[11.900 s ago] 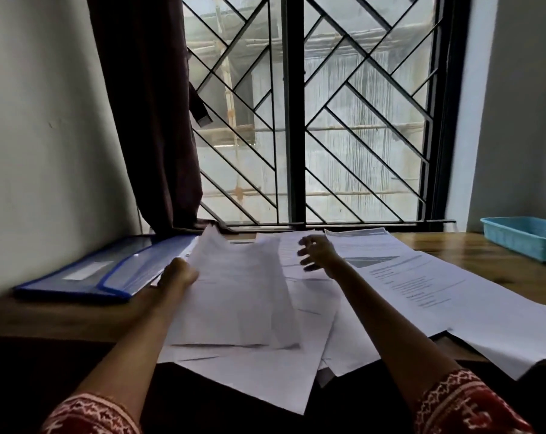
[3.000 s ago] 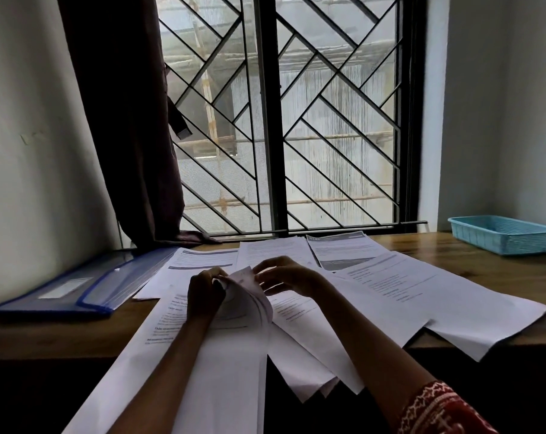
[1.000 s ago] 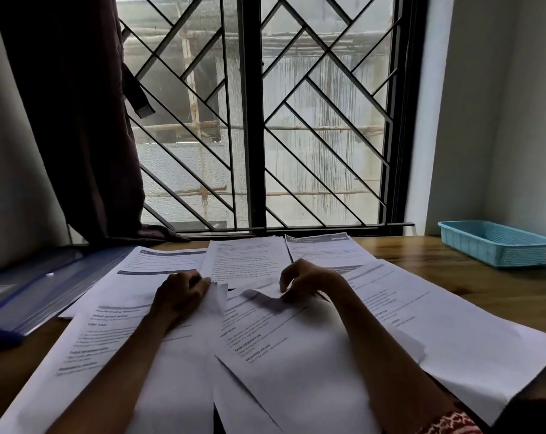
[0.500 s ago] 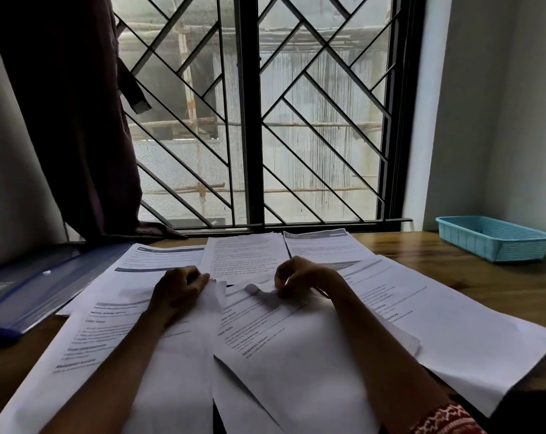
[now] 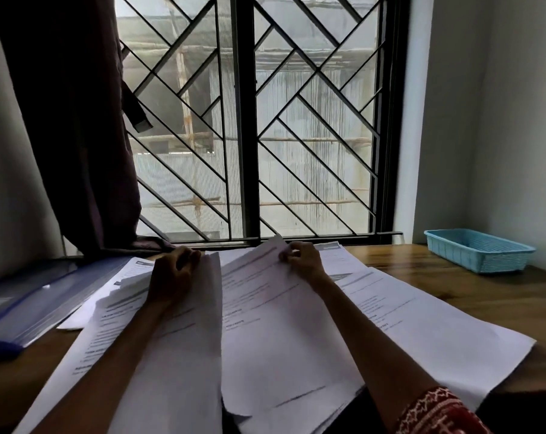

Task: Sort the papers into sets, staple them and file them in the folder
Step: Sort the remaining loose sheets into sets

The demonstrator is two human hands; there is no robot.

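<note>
My left hand [image 5: 174,274] grips one sheet's top edge [image 5: 184,355]. My right hand [image 5: 301,258] pinches the next sheet's top corner [image 5: 275,324]. More papers [image 5: 422,324] lie right of it. The blue folder [image 5: 30,305] lies left of my left hand.

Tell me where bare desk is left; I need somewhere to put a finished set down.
Bare wood shows on the desk between the spread papers and the blue basket, and a smaller patch lies near the front edge beside the blue folder. The middle is crowded: overlapping sheets lie under the left hand and right hand.
</note>
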